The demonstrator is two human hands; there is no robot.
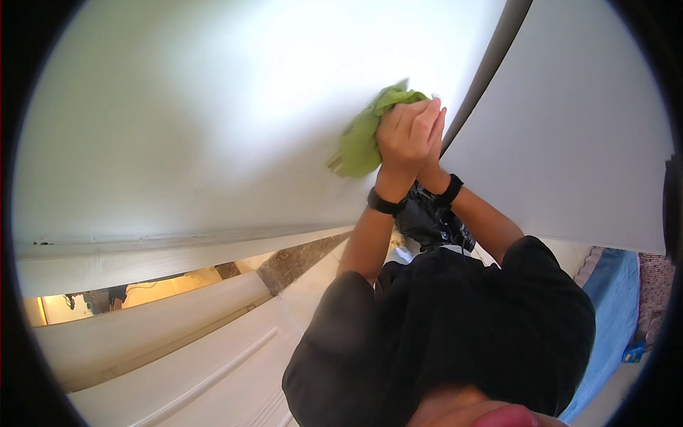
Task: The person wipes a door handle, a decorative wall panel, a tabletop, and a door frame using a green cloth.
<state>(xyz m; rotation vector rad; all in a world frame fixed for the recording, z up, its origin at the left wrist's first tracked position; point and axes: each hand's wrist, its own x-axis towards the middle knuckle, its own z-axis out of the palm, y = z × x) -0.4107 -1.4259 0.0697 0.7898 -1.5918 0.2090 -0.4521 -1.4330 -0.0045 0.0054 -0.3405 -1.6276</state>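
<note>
My left hand [405, 141] is closed on a bunched green cloth [359, 146]. The cloth lies against a broad, smooth white surface [235, 135], and its loose part hangs out to the left of my fingers. My right hand [435, 146] is pressed up against the left one, its fingers drawn together and raised. Most of its palm is hidden behind the left hand, so whatever it may grip does not show. Each wrist has a black band, and both forearms reach up from black sleeves.
A dark grey strip [491, 60] separates the white surface from a pale panel [583, 135] at right. Below my wrists is a black plastic bag [427, 220]. White moulded panelling [206, 356] runs along the lower left. Light blue fabric [612, 299] shows at lower right.
</note>
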